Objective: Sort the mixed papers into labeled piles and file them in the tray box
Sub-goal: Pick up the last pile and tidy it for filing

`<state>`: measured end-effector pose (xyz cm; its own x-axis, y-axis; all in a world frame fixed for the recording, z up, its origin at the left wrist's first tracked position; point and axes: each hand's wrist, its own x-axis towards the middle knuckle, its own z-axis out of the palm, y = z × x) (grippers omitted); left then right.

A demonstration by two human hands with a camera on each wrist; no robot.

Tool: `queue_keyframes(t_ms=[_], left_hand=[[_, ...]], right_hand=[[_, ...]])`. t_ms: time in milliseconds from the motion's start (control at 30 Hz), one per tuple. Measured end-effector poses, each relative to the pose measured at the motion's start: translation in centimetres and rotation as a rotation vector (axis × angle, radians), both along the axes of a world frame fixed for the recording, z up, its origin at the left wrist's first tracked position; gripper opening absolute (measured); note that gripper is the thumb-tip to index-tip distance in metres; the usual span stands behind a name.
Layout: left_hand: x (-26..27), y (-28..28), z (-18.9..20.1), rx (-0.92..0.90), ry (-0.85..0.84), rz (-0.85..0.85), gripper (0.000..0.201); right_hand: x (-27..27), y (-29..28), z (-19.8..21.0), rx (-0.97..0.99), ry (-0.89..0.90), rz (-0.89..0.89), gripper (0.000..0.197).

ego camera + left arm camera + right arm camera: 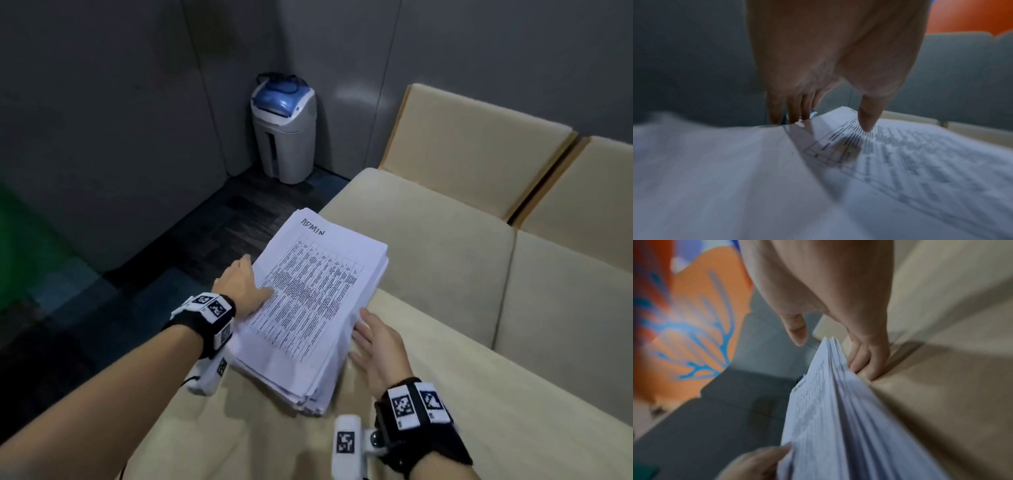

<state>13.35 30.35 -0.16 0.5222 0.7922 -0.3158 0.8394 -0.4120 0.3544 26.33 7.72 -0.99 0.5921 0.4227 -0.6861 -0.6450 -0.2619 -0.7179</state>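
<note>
Nearest the camera, two wrists with marker bands frame a stack of papers (313,308) lying on a cream sofa seat (445,274), its far end jutting past the seat edge above the floor. On the left, the left hand (241,286) holds the stack's long edge, thumb (867,116) laid on the top sheet marked ADMIN, fingers (791,110) curled under. On the right, the right hand (378,346) is set against the opposite edge, fingers (869,360) nearly straight, touching the cushion. Squaring or lifting seems under way; both edges should be pressed inward evenly, so that loose sheets are not fanned out. No tray box is seen.
</note>
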Motion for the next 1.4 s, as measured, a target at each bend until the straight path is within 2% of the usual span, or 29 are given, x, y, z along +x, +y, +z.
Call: queue_keyframes(t_ms=[100, 167, 267, 367, 467, 567, 667, 700, 767, 833, 900, 933, 1033, 1100, 1200, 1300, 1400], left_hand=[[1.7, 0.7, -1.0, -0.005, 0.064, -0.001, 0.075], [2.6, -0.4, -1.5, 0.057, 0.083, 0.027, 0.071], [3.3, -2.9, -2.2, 0.167, 0.175, 0.019, 0.079], [2.9, -4.3, -1.8, 0.163, 0.173, -0.004, 0.086], [1.2, -4.6, -1.2, 0.038, 0.098, 0.098, 0.085], [-1.8, -4.8, -0.6, -0.228, -0.035, 0.175, 0.075], [-5.6, -6.2, 1.1, -0.463, -0.15, 0.113, 0.044], [-6.8, -6.9, 1.7, -0.525, -0.194, 0.083, 0.043], [-9.1, -8.4, 2.6, -0.667, -0.339, 0.052, 0.062], [-10.6, -10.5, 3.6, -0.837, -0.553, 0.052, 0.084], [-11.2, -13.5, 5.3, -1.017, -0.717, 0.014, 0.083], [-11.3, -15.2, 6.5, -1.051, -0.782, -0.015, 0.077], [-10.8, -20.1, 9.6, -0.963, -0.959, 0.001, 0.049], [-10.3, -22.6, 11.0, -0.912, -1.053, -0.001, 0.037], [-9.9, -25.2, 12.2, -0.867, -1.15, -0.043, 0.04], [-10.2, -26.2, 12.3, -0.868, -1.212, -0.074, 0.047], [-10.7, -26.2, 11.7, -0.865, -1.226, -0.162, 0.056]], right_hand=[[0.4, 1.6, 0.3, -0.041, 0.005, -0.009, 0.036], [0.7, 2.8, -0.1, -0.133, -0.117, 0.019, 0.028], [0.6, 4.4, -0.6, -0.209, -0.305, 0.016, 0.034], [-0.5, 5.1, 0.1, -0.162, -0.239, 0.027, 0.044], [-1.7, 4.0, 0.9, -0.146, -0.248, 0.057, 0.028], [-3.9, 1.1, 2.6, -0.11, -0.312, 0.109, 0.031], [-6.8, -3.0, 6.4, -0.032, -0.345, 0.16, 0.035], [-7.7, -4.6, 7.7, -0.011, -0.355, 0.162, 0.035], [-9.7, -8.0, 10.6, 0.045, -0.362, 0.145, 0.035], [-11.5, -11.4, 12.6, 0.104, -0.361, 0.106, 0.041], [-13.1, -14.2, 13.7, 0.119, -0.397, 0.061, 0.056], [-13.9, -15.2, 13.9, 0.105, -0.457, 0.028, 0.057], [-16.3, -17.2, 14.0, 0.013, -0.746, -0.143, 0.034], [-17.4, -18.2, 13.7, 0.009, -0.849, -0.304, 0.029], [-18.2, -19.7, 14.2, 0.126, -0.779, -0.461, 0.024], [-18.5, -21.4, 14.4, 0.214, -0.677, -0.457, 0.029], [-18.6, -23.1, 14.7, 0.217, -0.747, -0.442, 0.04]])
